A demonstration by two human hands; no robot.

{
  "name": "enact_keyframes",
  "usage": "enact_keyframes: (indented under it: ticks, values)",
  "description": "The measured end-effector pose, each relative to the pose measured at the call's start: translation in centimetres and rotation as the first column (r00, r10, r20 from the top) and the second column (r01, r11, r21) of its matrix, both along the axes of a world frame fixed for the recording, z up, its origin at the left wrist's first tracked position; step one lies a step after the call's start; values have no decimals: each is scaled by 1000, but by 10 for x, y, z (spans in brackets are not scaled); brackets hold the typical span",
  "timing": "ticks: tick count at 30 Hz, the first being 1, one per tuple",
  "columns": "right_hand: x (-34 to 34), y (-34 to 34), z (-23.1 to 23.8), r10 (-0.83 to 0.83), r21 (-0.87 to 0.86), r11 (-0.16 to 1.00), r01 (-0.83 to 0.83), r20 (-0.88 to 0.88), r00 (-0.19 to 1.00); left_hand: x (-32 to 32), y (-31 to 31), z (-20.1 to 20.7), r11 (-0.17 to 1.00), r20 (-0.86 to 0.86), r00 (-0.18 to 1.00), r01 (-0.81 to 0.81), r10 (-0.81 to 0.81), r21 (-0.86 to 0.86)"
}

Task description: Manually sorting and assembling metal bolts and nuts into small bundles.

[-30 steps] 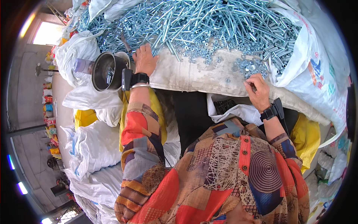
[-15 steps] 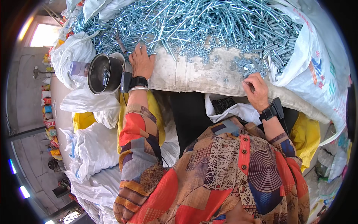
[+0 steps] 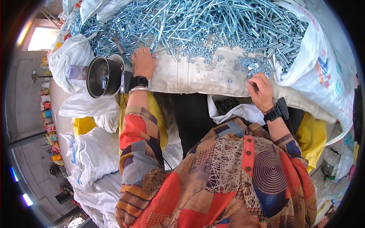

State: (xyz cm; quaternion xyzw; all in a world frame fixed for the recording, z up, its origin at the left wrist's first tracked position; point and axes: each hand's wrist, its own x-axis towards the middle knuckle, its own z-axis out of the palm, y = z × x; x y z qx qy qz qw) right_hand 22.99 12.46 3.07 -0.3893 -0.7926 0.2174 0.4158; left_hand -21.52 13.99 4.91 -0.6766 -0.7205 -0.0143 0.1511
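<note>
My left hand (image 3: 143,64) is at the near left edge of the pile of long silvery bolts (image 3: 167,22). Its fingers are drawn together, and the end of a shiny metal bolt (image 3: 155,55) shows by the thumb. Over the front of the padded cloth surface (image 3: 201,78), my right hand (image 3: 261,92) is curled with thumb and fingertips in a pinch; whatever may be in it is hidden. Just beyond that hand lie loose flat washers (image 3: 253,65). Small nuts (image 3: 207,53) are scattered along the pile's near edge.
A dark metal pot (image 3: 104,77) with a few metal pieces inside stands left of my left hand. Short metal sleeves (image 3: 287,45) lie at the right beside a white woven sack (image 3: 323,72). White sacks (image 3: 99,152) fill the left side, and an open white bag (image 3: 235,110) sits below the edge.
My left hand has drawn slightly back from the bolts, its fingers closer together, and a bolt end now shows by the thumb. The right hand has hardly moved.
</note>
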Motion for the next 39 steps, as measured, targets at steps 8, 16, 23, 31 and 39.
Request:
enact_keyframes:
  ticks: [8,16,23,31,39]
  values:
    - [1,-1,-3,-7,0,1000,7,-3,1000,10,-6,-6,991,159,987,27,-6,-131]
    - [3,-1,-4,-3,-16,1000,3,0,1000,16,-3,13,955,346,924,-58,162,-291]
    - [6,1,-4,2,-19,1000,-1,46,999,22,9,26,958,693,661,-205,287,-201]
    - [4,0,-1,5,26,1000,-6,32,999,41,55,1,946,462,826,-264,323,-189]
    - [8,2,-4,-12,51,999,9,60,998,38,37,33,865,793,349,-160,500,-475]
